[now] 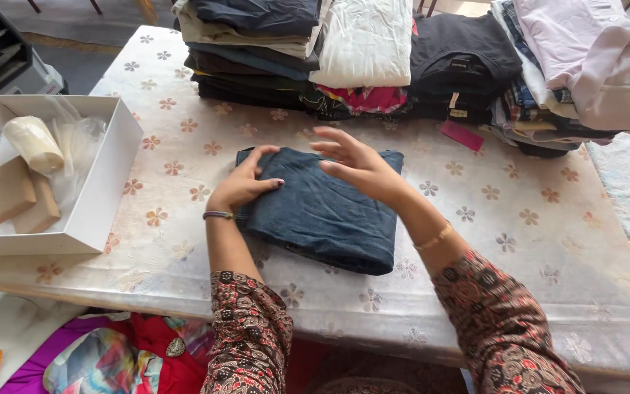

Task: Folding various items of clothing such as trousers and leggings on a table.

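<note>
From the head camera, the table (519, 241) fills most of the view, covered in a pale cloth printed with small flowers; its near edge runs along 6 o'clock and its left edge slants up toward 11 o'clock. Bare cloth lies open at 3 to 5 o'clock of the folded dark blue garment (322, 208), and a narrower strip lies between that garment and the stacks at 12 o'clock.

The garment sits near the table's middle, folded into a thick soft rectangle, its rounded fold toward 6 o'clock. The left hand (246, 182) rests on its left upper corner, fingers curled loosely and pressing the cloth without gripping it. The right hand (359, 164) hovers over the garment's upper part, fingers spread wide, holding nothing; whether it touches the fabric cannot be told. Both wrists carry one thin bracelet each, and both sleeves are dark with a small red pattern.

At 12 to 2 o'clock stand about four stacks of folded clothes (257, 51), mixed dark, white and pink. One small pink tag (461, 135) lies on the table just before them.

At 9 o'clock sits one shallow white cardboard box (100, 190), open, close beside the garment but apart from it. Inside are two brown blocks (16, 197), one cream roll (34, 144) and crinkled clear plastic.

Bright cloth lies below the table edge at 7 o'clock.
</note>
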